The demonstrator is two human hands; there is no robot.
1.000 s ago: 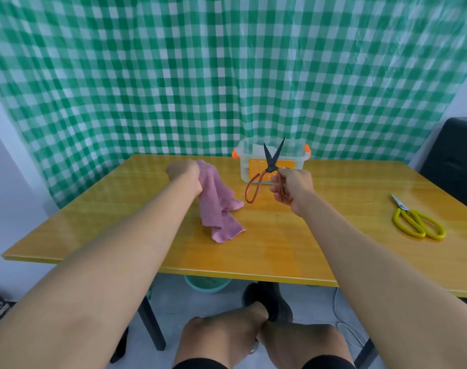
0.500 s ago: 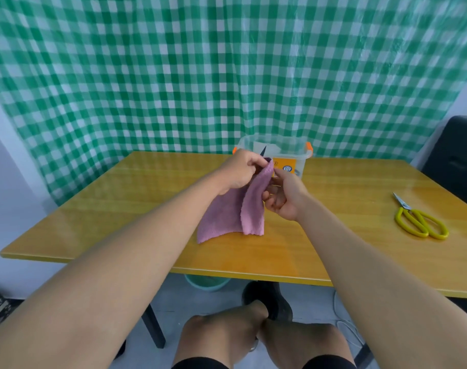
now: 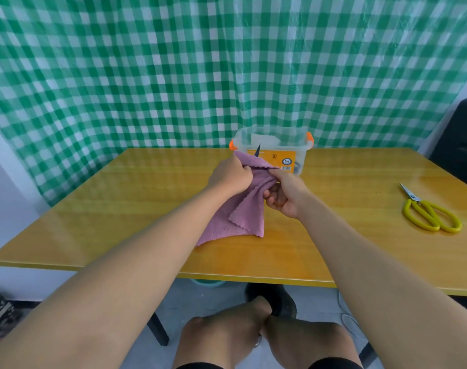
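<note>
My left hand [image 3: 231, 177] pinches the pink cloth [image 3: 240, 217] over the scissors [image 3: 258, 151] gripped in my right hand [image 3: 283, 195], 1 blade tip poking out, well inside the table [image 3: 120, 209] edges

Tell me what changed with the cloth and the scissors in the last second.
The left hand carried the pink cloth rightward from beside the orange-handled black-bladed scissors and now grips it bunched over their blades; only one dark tip shows above it. The right hand still holds the scissors from below. The yellow-handled scissors, the clear plastic box with orange clips and the yellow wooden table stayed put.
</note>
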